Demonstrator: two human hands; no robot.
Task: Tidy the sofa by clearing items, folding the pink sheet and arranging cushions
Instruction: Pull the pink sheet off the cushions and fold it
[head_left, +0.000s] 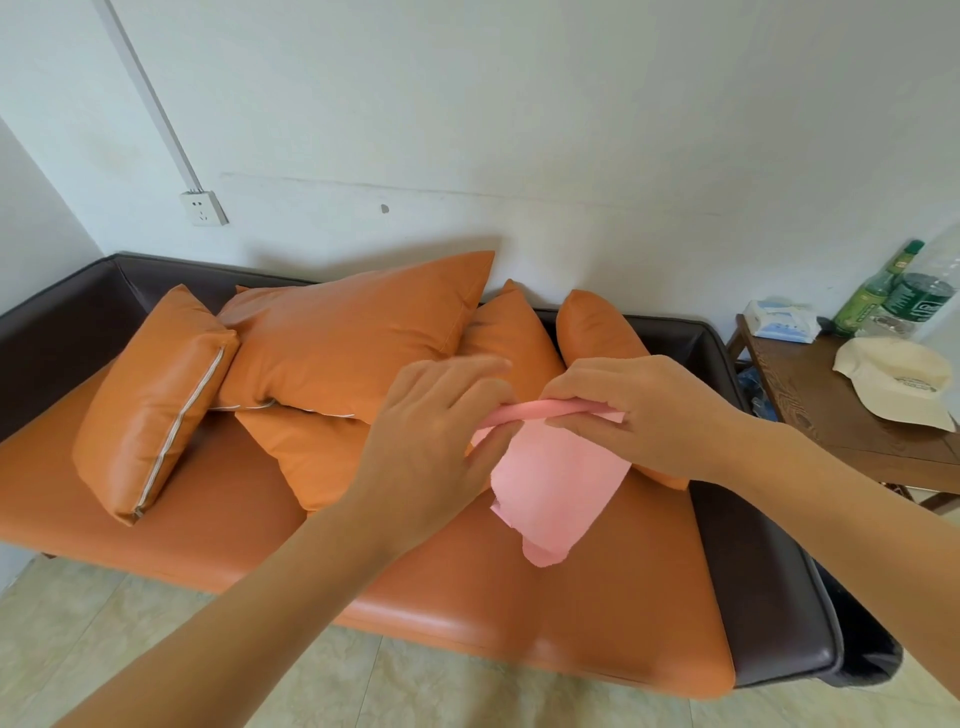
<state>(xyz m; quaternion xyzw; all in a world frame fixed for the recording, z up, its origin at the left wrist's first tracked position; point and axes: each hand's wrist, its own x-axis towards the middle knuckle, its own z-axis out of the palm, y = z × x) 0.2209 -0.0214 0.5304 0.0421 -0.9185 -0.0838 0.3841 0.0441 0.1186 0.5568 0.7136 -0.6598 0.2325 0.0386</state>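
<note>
I hold the pink sheet (558, 488) in the air above the orange sofa seat (467, 587). Its top edge is a folded roll stretched between my hands, and the rest hangs down in a narrow folded panel. My left hand (431, 441) pinches the roll's left end. My right hand (649, 410) grips its right end with fingers curled over it. Several orange cushions lie jumbled at the back: a small one (156, 400) tilted at the left, a large one (353, 332) in the middle, and others (597, 327) partly hidden behind my hands.
The sofa has a dark brown back and arm (769, 597). A wooden side table (857, 415) at the right carries a cream cap (898, 379), a tissue pack (779, 319) and bottles (883, 291). A wall socket (203, 208) sits above the sofa. Tiled floor lies in front.
</note>
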